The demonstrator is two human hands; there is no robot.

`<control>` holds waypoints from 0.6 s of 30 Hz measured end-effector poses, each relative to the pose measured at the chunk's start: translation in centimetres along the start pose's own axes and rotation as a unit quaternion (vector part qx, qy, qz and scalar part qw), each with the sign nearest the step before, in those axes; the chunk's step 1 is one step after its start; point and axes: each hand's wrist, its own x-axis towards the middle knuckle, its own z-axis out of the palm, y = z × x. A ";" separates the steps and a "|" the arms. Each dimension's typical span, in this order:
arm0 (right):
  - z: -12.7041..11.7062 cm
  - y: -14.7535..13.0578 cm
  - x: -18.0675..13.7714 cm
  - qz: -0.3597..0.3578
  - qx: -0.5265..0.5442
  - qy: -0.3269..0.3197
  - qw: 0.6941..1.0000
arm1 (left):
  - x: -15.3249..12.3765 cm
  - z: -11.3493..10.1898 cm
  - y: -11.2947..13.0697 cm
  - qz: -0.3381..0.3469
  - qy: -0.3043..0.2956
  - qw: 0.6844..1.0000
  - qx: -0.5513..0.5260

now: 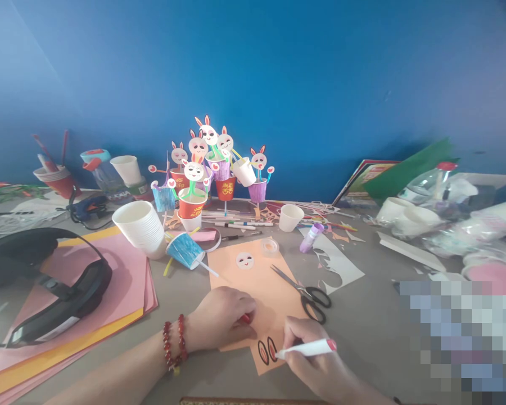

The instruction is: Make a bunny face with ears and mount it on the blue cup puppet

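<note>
My left hand (pixel 221 318), with a red bead bracelet on its wrist, rests closed on an orange paper sheet (pixel 259 284) and holds a small red thing, perhaps a pen cap. My right hand (pixel 310 360) grips a white marker with a red end (pixel 306 350), its tip at two red ear shapes (pixel 267 350) drawn on the sheet's near edge. A round paper face (pixel 244 260) lies higher on the same sheet. Black-handled scissors (pixel 307 292) lie across its right side.
Paper-cup bunny figures (pixel 213 169) stand at the back against the blue wall. A stack of white cups (pixel 141 228) and a blue cup (pixel 185 250) lie left of the sheet. Pink and yellow paper (pixel 122 281), a black headset (pixel 46 292), a purple glue stick (pixel 310 237) and tape (pixel 270 246) surround it.
</note>
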 end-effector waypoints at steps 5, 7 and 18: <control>0.0 0.2 0.1 -0.008 -0.012 0.010 1.000 | 0.0 0.1 0.0 0.004 -0.002 1.000 -0.002; 0.0 0.2 0.2 -0.008 -0.007 0.007 1.000 | 0.0 0.1 -0.1 0.005 0.000 1.000 -0.001; 0.0 0.0 0.0 0.004 0.002 0.005 1.000 | 0.0 0.0 0.0 0.002 -0.004 1.000 0.001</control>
